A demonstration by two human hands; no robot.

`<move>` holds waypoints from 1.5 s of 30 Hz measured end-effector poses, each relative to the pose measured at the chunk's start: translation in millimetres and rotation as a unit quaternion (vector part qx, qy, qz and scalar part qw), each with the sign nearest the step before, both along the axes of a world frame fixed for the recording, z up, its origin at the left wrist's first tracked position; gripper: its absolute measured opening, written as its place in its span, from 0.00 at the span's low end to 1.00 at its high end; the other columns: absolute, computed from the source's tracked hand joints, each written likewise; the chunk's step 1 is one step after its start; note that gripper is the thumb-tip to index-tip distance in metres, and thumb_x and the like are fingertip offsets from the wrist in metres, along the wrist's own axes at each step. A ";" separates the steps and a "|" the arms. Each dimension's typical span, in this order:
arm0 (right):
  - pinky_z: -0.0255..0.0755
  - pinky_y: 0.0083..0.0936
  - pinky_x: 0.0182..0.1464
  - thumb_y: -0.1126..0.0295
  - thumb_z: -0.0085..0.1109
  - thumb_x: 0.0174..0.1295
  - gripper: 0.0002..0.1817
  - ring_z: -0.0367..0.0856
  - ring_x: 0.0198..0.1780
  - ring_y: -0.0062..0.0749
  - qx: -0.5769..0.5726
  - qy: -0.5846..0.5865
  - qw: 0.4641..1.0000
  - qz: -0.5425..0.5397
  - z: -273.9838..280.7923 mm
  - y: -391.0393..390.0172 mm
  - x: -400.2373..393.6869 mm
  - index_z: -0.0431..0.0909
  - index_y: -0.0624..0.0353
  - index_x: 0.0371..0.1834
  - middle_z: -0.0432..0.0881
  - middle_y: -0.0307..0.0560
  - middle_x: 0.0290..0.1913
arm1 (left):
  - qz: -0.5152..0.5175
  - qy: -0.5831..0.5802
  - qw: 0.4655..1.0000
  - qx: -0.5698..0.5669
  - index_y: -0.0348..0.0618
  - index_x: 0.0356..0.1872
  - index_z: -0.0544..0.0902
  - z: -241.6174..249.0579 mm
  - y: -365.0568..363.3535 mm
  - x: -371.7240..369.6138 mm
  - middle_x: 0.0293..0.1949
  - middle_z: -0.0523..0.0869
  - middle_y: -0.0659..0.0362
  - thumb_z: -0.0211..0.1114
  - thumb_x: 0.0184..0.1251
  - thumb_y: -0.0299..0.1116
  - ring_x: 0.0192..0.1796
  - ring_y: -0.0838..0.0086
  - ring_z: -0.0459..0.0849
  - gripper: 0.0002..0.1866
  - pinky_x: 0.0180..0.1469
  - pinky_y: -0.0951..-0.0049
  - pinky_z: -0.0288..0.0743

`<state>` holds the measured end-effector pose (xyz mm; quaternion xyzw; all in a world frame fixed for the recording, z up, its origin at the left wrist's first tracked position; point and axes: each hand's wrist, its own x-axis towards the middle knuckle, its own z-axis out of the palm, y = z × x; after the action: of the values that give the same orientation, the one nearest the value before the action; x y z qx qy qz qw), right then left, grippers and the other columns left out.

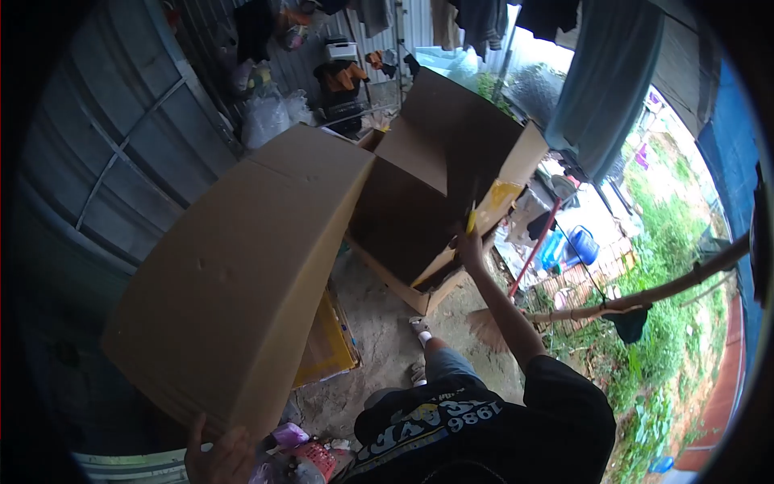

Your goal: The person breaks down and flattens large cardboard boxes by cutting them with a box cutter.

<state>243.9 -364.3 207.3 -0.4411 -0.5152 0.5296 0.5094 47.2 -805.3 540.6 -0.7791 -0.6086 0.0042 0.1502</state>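
Note:
A large brown cardboard box [234, 242] stretches tilted across the left half of the view. My left hand [219, 453] is at its near lower end, thumb and fingers against the cardboard edge. My right hand [468, 248] is closed around a slim knife [472, 221] with a yellow handle, its dark blade pointing up. That hand is right at the near side of a second cardboard box [419, 294], which stands on the ground with its flaps raised and its dark inside showing. Yellow tape [498, 203] runs over this box's right flap.
Yellow-taped flat cardboard [326, 343] lies beneath the large box. A pink basket [316, 460] is near my body. To the right are a broom [488, 329], a blue watering can [582, 244] and a bamboo pole [645, 298]. Clothes and a cloth [609, 89] hang overhead.

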 end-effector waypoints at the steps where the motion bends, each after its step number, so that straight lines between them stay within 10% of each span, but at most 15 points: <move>1: 0.61 0.15 0.14 0.59 0.51 0.60 0.14 0.69 0.14 0.18 -0.030 -0.020 0.999 0.004 -7.9 34.7 -8.9 0.67 0.59 0.39 0.76 0.40 0.22 | 0.012 0.003 1.000 0.006 0.37 0.29 0.75 0.0 -0.7 1.4 0.31 0.77 0.57 0.59 0.46 0.25 0.39 0.72 0.77 0.07 0.53 0.58 0.68; 6: 0.60 0.16 0.15 0.59 0.60 0.53 0.16 0.68 0.14 0.18 -0.125 0.104 0.987 -0.017 11.6 131.8 -53.1 0.69 0.59 0.22 0.72 0.37 0.20 | 0.105 0.023 0.993 0.055 0.36 0.38 0.72 -6.9 10.3 7.8 0.35 0.77 0.56 0.57 0.52 0.30 0.41 0.70 0.77 0.12 0.53 0.60 0.69; 8: 0.63 0.17 0.18 0.62 0.63 0.50 0.13 0.70 0.18 0.19 -0.120 -0.053 0.990 -0.060 -8.7 165.5 -72.5 0.71 0.60 0.25 0.72 0.35 0.21 | 0.158 0.038 0.983 0.089 0.36 0.42 0.71 -10.6 16.6 6.0 0.37 0.78 0.55 0.56 0.55 0.32 0.41 0.70 0.77 0.14 0.52 0.61 0.69; 12: 0.69 0.18 0.27 0.73 0.59 0.51 0.14 0.73 0.27 0.21 -0.056 0.242 0.967 0.052 21.6 173.3 -84.3 0.68 0.63 0.40 0.72 0.38 0.28 | 0.330 0.057 0.925 0.179 0.36 0.49 0.69 -29.4 28.6 0.3 0.40 0.78 0.55 0.54 0.60 0.36 0.43 0.68 0.77 0.19 0.51 0.63 0.69; 15: 0.66 0.13 0.27 0.75 0.57 0.51 0.14 0.70 0.26 0.18 -0.004 0.246 0.966 0.082 86.7 161.4 -112.7 0.67 0.59 0.40 0.69 0.35 0.26 | 0.479 0.032 0.826 0.296 0.36 0.55 0.67 -66.9 56.1 -7.5 0.42 0.78 0.54 0.52 0.64 0.39 0.44 0.67 0.77 0.22 0.51 0.64 0.70; 18: 0.58 0.10 0.20 0.75 0.56 0.52 0.12 0.63 0.19 0.10 0.030 0.172 0.978 0.114 116.8 150.8 -146.0 0.67 0.58 0.39 0.66 0.30 0.22 | 0.505 -0.143 0.733 0.433 0.39 0.24 0.76 -137.5 120.6 -9.4 0.27 0.76 0.62 0.61 0.44 0.21 0.39 0.72 0.76 0.04 0.52 0.59 0.69; 20: 0.62 0.16 0.23 0.75 0.54 0.52 0.10 0.66 0.21 0.14 0.048 0.118 0.983 0.130 137.9 138.1 -166.3 0.68 0.59 0.38 0.68 0.33 0.22 | 0.287 -0.231 0.866 0.338 0.41 0.26 0.76 -186.8 193.3 -6.2 0.32 0.75 0.60 0.62 0.47 0.28 0.39 0.66 0.75 0.05 0.35 0.64 0.71; 21: 0.65 0.21 0.24 0.75 0.52 0.52 0.09 0.69 0.22 0.18 0.070 0.100 0.984 0.130 146.7 132.2 -178.1 0.69 0.61 0.37 0.70 0.36 0.22 | 0.238 -0.321 0.911 0.097 0.41 0.27 0.76 -225.3 228.8 -14.2 0.34 0.76 0.57 0.63 0.49 0.32 0.40 0.65 0.75 0.07 0.40 0.60 0.71; 24: 0.68 0.29 0.28 0.71 0.54 0.51 0.11 0.78 0.27 0.35 0.154 0.007 0.983 0.102 170.9 110.4 -206.2 0.69 0.64 0.35 0.75 0.51 0.24 | -0.012 -0.233 0.969 0.076 0.38 0.49 0.72 -243.6 373.0 -22.0 0.48 0.71 0.50 0.60 0.51 0.31 0.54 0.55 0.68 0.21 0.61 0.54 0.56; 29: 0.69 0.30 0.32 0.70 0.56 0.49 0.12 0.79 0.29 0.41 0.175 -0.061 0.973 0.140 212.7 74.5 -204.9 0.70 0.66 0.35 0.77 0.55 0.25 | 0.071 -0.033 0.993 0.088 0.41 0.57 0.63 -206.2 507.0 -82.6 0.60 0.58 0.50 0.55 0.55 0.33 0.64 0.59 0.56 0.26 0.65 0.59 0.48; 38: 0.71 0.35 0.36 0.68 0.60 0.46 0.15 0.77 0.36 0.50 0.461 -0.062 0.877 0.123 233.9 123.9 -222.9 0.73 0.62 0.37 0.77 0.58 0.32 | 0.046 0.087 0.979 0.181 0.44 0.59 0.61 -146.2 539.4 -147.8 0.64 0.55 0.49 0.53 0.55 0.36 0.68 0.60 0.50 0.29 0.66 0.55 0.42; 42: 0.70 0.33 0.33 0.65 0.60 0.52 0.17 0.77 0.32 0.47 0.304 -0.136 0.928 -0.165 235.6 205.1 -179.7 0.73 0.61 0.43 0.78 0.54 0.35 | 0.054 0.079 0.950 0.298 0.44 0.58 0.64 -96.9 526.4 -166.2 0.63 0.56 0.47 0.58 0.51 0.39 0.67 0.59 0.51 0.30 0.64 0.46 0.41; 43: 0.69 0.36 0.32 0.56 0.61 0.50 0.23 0.76 0.32 0.51 0.452 -0.173 0.841 -0.242 214.2 246.8 -166.1 0.71 0.61 0.44 0.77 0.56 0.33 | 0.091 0.069 0.931 0.346 0.45 0.51 0.70 -88.8 528.7 -174.0 0.48 0.73 0.44 0.57 0.53 0.39 0.56 0.60 0.71 0.23 0.61 0.51 0.53; 45: 0.70 0.39 0.31 0.50 0.62 0.46 0.30 0.77 0.32 0.54 0.290 -0.431 0.848 -0.107 190.2 262.6 -134.4 0.70 0.63 0.45 0.78 0.60 0.33 | 0.230 -0.027 0.966 0.112 0.46 0.42 0.74 -106.8 544.7 -211.6 0.25 0.80 0.52 0.57 0.54 0.37 0.34 0.65 0.81 0.14 0.48 0.60 0.69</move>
<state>109.5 -101.7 397.5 -0.5095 -0.7627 0.0551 0.3945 -164.4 -260.6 433.8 -0.5959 -0.7719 -0.0505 0.2156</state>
